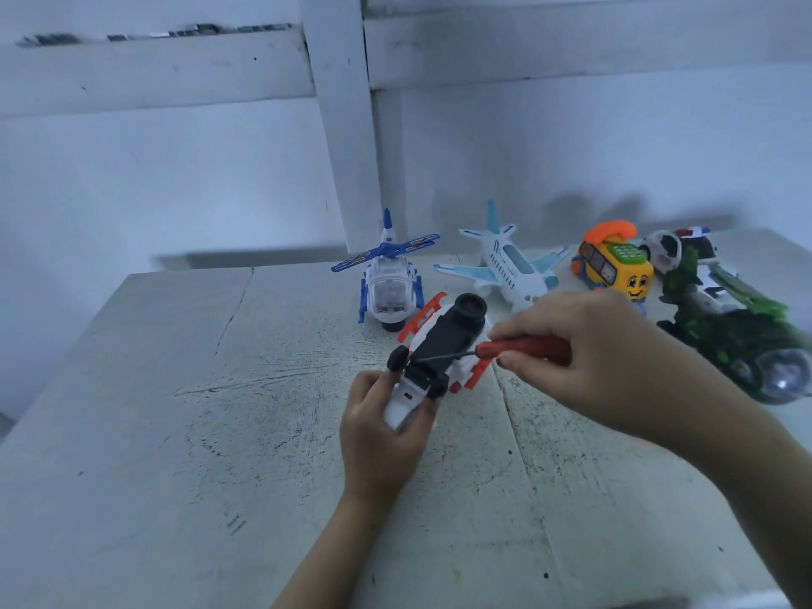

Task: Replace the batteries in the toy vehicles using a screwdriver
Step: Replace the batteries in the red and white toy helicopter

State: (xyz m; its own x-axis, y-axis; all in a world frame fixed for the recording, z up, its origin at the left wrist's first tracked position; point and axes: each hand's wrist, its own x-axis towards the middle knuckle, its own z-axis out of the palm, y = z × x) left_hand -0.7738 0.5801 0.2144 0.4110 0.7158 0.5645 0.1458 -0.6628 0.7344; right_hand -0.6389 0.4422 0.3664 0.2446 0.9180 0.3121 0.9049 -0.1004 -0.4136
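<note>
On the desk, the left hand grips an upturned red-and-white toy. The right hand pinches a red screwdriver against its underside. The slanted tip could slip off the screw.

Dim, bluish light falls evenly over the white wall and the scuffed table. Soft shadows smear the wall at far right. The wide lens bends the frame's edges, where the green toy vehicle blurs, a glint on its clear dome.
</note>
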